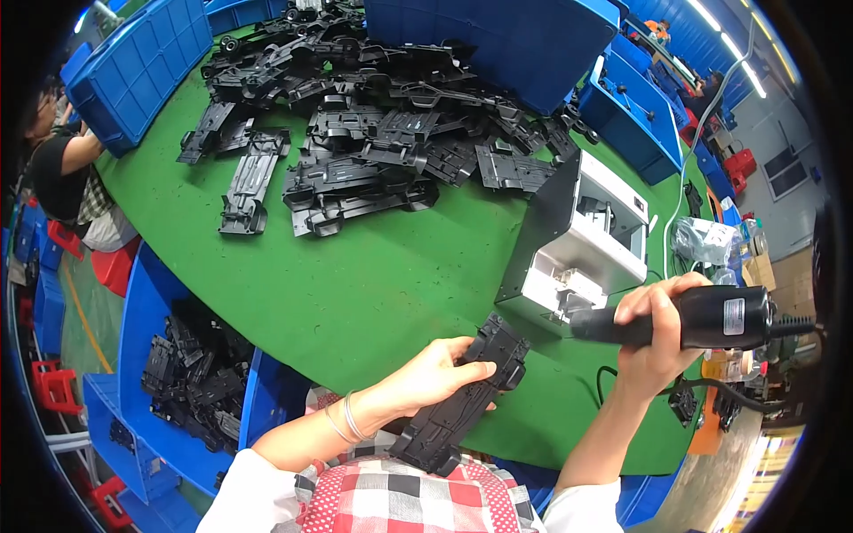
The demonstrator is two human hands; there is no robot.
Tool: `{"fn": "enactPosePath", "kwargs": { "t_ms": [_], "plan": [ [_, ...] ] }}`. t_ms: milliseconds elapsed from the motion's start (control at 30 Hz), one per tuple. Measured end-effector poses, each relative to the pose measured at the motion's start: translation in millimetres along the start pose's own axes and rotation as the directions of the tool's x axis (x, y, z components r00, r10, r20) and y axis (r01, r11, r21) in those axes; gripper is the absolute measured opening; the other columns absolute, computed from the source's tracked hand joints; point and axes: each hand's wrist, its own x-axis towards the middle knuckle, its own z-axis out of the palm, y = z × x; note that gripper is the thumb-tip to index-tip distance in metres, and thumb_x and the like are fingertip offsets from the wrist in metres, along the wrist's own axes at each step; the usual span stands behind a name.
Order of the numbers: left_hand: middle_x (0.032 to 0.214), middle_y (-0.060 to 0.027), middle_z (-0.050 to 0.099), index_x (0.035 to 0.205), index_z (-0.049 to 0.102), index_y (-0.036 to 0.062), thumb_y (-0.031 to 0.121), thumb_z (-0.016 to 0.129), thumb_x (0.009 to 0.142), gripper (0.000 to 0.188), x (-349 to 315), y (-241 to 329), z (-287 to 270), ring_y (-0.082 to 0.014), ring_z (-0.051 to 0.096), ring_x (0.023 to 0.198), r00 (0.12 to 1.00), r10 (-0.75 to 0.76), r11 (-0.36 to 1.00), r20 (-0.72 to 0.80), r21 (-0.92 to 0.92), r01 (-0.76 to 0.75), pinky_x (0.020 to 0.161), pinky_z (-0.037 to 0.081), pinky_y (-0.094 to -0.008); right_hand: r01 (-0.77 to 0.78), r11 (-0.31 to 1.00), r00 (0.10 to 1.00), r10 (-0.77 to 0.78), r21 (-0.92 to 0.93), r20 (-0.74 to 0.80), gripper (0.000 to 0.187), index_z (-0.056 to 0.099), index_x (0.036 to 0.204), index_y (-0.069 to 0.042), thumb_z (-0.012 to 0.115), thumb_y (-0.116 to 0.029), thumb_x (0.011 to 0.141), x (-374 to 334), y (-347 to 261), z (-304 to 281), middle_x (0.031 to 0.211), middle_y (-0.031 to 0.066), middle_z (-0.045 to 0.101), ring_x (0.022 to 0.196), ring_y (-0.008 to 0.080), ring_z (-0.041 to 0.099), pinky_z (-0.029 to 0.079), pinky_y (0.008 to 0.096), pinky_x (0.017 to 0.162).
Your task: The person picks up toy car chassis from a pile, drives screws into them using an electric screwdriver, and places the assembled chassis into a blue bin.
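Observation:
Near the table's front edge, my left hand [435, 377] grips a black plastic toy car chassis [453, 413], thumb across its top and fingers underneath. The chassis slants from upper right to lower left, close to my apron. My right hand [662, 324] is wrapped round a black electric screwdriver [720, 317] with a cord at its back end. The screwdriver lies level, its tip pointing left in front of a white and black screw feeder [577, 244]. Whether the tip touches the feeder I cannot tell. Past my left hand, a heap of similar black chassis [364, 133] covers the far table.
The green tabletop [391, 284] curves round me. Blue bins [498, 44] stand at the back, and another [635, 115] at the right. A blue bin of chassis [200, 377] sits below at the left. A co-worker [75, 169] is at the far left. A cable [737, 395] hangs at the right.

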Motion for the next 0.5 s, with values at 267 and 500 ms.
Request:
{"fn": "enactPosePath", "kwargs": {
  "t_ms": [267,500],
  "plan": [
    [0.085,-0.0128,0.059,0.103,0.048,-0.0077,0.014,0.055,0.085,0.029,1.2,-0.1,2.7,-0.0182,0.063,0.065,1.0,0.006,1.0,-0.005,0.004,-0.006,0.054,0.053,-0.0266,-0.191,0.886,0.975,0.123,0.423,0.183,0.03,0.035,0.095,-0.004,0.055,0.002,0.073,-36.6,-6.3,24.8,0.059,0.0098,0.048,0.043,0.021,0.05,0.045,0.0314,0.042],
    [0.085,-0.0117,0.06,0.103,0.048,-0.0073,0.011,0.055,0.085,0.027,0.4,-6.8,3.7,-0.0169,0.062,0.064,1.0,0.017,0.999,0.012,-0.03,-0.016,0.054,0.052,-0.0257,-0.173,0.922,0.962,0.083,0.346,0.261,0.029,0.034,0.09,-0.004,0.057,0.001,0.073,-47.3,1.6,26.3,0.057,0.0093,0.048,0.041,0.02,0.049,0.045,0.0306,0.041]
  ]
}}
